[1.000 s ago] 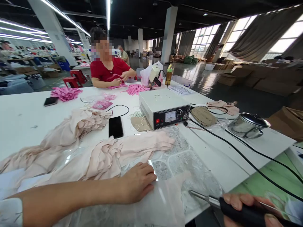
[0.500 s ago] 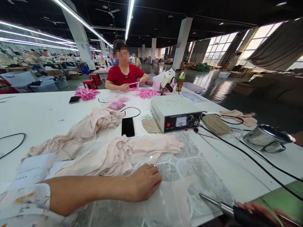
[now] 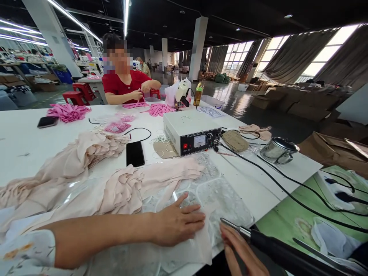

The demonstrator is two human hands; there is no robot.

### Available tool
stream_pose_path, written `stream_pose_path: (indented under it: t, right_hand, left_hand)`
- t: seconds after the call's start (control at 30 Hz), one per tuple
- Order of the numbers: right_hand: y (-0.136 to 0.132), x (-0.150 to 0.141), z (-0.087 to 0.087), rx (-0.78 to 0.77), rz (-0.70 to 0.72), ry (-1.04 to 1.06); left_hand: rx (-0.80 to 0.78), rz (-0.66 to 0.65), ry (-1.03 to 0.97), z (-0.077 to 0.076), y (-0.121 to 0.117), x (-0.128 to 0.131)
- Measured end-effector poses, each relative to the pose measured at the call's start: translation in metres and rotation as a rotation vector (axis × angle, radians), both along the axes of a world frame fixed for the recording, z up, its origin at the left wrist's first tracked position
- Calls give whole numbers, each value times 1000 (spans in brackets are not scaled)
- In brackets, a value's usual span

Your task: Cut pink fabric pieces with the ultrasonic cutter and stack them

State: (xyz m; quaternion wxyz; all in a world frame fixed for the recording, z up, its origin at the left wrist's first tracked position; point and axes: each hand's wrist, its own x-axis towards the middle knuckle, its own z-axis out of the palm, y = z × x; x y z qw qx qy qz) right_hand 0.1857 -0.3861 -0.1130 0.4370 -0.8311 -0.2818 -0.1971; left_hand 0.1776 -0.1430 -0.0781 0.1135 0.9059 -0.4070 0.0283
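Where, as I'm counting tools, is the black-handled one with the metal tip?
In the head view, the black-handled tool is at lower right, beside the right hand, its metal tip pointing toward the left hand.

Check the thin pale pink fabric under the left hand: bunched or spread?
Spread, where visible: the fabric lies flat and smooth beneath the left hand.
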Motion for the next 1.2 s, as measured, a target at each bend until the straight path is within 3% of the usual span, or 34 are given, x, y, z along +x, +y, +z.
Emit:
stream_pose_path:
  t: [0.07, 0.2, 0.4, 0.6, 0.7, 0.8, 0.93, 1.0, 1.1, 1.2]
  right_hand:
    - [10, 14, 6, -179, 132, -245]
    - [15, 31, -1, -302, 149, -462]
    - [-1, 31, -17, -310, 178, -380]
    - [8, 30, -3, -279, 187, -291]
    - [20, 28, 5, -325, 291, -324]
    - [26, 25, 6, -296, 400, -380]
    - [21, 23, 1, -232, 361, -303]
    - [19, 26, 2, -189, 332, -283]
    - [22, 36, 4, -155, 307, -304]
    - [28, 48, -9, -189, 297, -363]
  left_hand:
    - [3, -38, -15, 0, 3, -3]
    - [28, -59, 6, 8, 15, -14]
    - [-10, 19, 28, 18, 34, -34]
    - [-86, 60, 93, 18, 35, -42]
    - [-96, 53, 144, 16, 30, -42]
    - [-88, 19, 139, 13, 28, -41]
    - [-88, 19, 62, 12, 32, -44]
    - [-88, 91, 46, 15, 33, -45]
    - [-31, 312, 96, 20, 31, -49]
    - [55, 488, 142, 23, 25, -55]
